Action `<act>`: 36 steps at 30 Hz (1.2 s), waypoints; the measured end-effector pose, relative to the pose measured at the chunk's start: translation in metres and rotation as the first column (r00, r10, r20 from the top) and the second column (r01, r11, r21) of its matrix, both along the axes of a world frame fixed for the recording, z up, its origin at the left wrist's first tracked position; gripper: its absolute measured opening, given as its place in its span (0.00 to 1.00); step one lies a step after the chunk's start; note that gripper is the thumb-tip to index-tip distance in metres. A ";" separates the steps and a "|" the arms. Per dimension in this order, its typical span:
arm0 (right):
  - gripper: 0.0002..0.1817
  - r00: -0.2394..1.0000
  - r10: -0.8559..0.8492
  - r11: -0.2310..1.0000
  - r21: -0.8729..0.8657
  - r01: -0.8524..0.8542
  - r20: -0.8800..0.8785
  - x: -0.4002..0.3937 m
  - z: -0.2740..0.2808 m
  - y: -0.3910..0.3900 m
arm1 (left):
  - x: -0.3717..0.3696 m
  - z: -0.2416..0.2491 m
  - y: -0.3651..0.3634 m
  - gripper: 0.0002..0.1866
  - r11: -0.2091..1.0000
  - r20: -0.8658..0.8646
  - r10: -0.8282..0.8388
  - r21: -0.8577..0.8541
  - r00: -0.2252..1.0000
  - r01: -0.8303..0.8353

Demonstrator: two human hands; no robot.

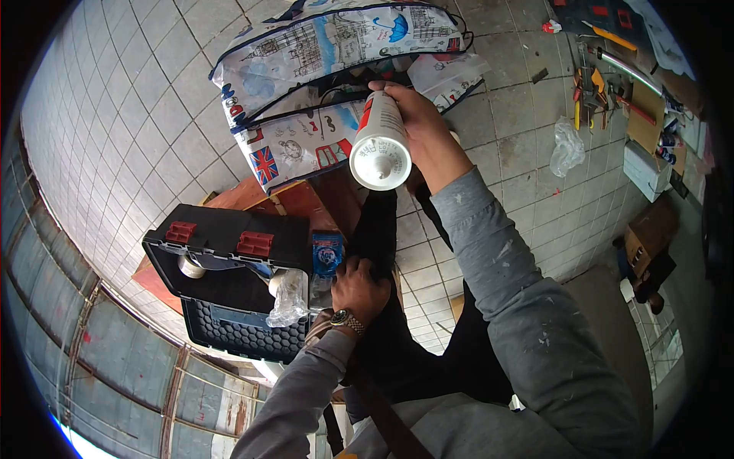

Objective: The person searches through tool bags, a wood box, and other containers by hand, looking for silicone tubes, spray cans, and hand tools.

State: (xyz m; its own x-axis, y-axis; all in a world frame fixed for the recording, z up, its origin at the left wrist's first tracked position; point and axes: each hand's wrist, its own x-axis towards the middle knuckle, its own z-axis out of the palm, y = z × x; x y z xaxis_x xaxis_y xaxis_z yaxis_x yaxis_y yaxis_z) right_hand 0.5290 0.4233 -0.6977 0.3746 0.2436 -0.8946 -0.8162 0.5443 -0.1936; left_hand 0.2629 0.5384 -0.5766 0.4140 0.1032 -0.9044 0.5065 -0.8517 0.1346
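A white and red tube-shaped cartridge (380,145) is gripped in my right hand (417,115), its round end with a small nozzle turned toward me. Behind it lies a large printed bag (306,145), partly open, with dark items inside that I cannot make out. My left hand (359,292), with a watch at the wrist, rests low beside the black toolbox (229,223), near a blue packet (327,252) and clear plastic wrap (289,298). The fingers of this hand are bent, and what is under them is hidden.
The toolbox stands on a reddish-brown wooden surface (233,197). Tools (592,92) and a crumpled plastic bag (566,148) lie on the tiled floor at the right. Farther right are a white box (646,170) and a cardboard box (652,228). Another person (654,302) is partly visible there.
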 end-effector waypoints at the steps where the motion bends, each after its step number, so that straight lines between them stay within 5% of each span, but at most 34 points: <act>1: 0.10 1.000 0.000 1.000 0.001 0.000 0.000 0.000 0.000 0.000 | 0.000 0.000 0.000 0.20 1.000 -0.007 -0.002 0.000 1.000 0.002; 36: 0.09 1.000 0.018 0.999 0.034 -0.018 -0.008 -0.004 -0.010 -0.002 | 0.003 0.001 0.002 0.20 1.000 0.002 -0.008 -0.010 1.000 0.008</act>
